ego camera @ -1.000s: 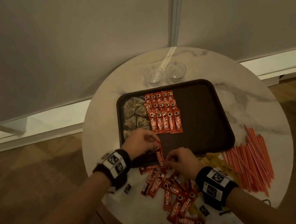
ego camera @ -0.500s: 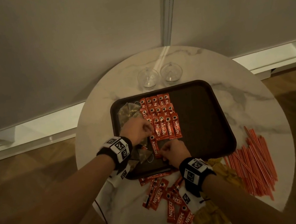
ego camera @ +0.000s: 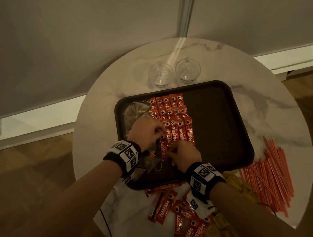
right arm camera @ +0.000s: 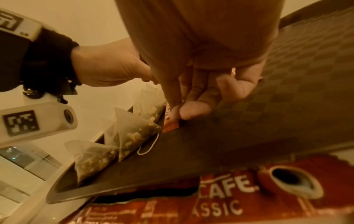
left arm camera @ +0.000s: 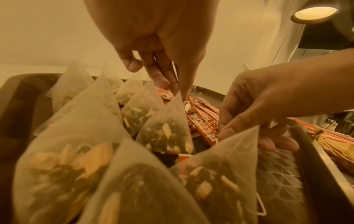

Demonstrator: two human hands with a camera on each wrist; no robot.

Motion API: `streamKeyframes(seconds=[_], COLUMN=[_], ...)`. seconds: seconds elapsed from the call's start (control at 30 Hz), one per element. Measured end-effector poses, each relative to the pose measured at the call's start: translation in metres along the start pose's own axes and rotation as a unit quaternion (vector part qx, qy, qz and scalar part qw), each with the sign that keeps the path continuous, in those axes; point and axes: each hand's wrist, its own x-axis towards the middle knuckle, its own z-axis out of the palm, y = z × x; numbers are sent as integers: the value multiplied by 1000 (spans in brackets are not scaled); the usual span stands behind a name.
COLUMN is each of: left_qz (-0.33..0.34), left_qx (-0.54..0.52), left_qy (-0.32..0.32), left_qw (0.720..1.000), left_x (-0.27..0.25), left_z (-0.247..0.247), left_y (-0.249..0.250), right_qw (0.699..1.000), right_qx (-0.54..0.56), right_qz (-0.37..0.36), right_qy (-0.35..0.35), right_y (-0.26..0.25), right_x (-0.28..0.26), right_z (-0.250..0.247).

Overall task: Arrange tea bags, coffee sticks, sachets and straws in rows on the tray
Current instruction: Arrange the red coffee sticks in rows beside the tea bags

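A dark brown tray holds pyramid tea bags in its left column and red coffee sticks in rows beside them. One more coffee stick lies at the left end of the nearest row. My left hand pinches its far end, and my right hand pinches its near end between thumb and finger. In the left wrist view, tea bags fill the foreground and the left fingers reach down to the sticks.
Loose coffee sticks lie on the round marble table in front of the tray. Yellow sachets and a heap of orange straws lie at the right front. Two clear glasses stand behind the tray.
Both hands carried one coffee stick from the tray's near edge forward onto the tray. It now lies next to the nearest row of sticks.
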Motion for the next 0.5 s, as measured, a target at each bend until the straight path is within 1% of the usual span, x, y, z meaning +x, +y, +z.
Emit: streamKeyframes(seconds=[0.1, 0.3, 0.4, 0.5], left_qz=[14, 49, 48, 42], left_qx=[22, 102, 74, -4], left_qy=[21, 59, 91, 132], left_qw=[999, 992, 992, 990], left_x=[2, -6, -20, -51], left_z=[1, 1, -9, -14], left_y=[-1, 0, 3, 7], right_qw=[1000, 999, 999, 996], right_qx=[-12, -22, 16, 36], right_qz=[-4, -19, -32, -49], right_qy=[9, 32, 40, 71], right_y=[0, 5, 9, 18], right_x=[3, 5, -2, -14], right_z=[0, 3, -5, -15])
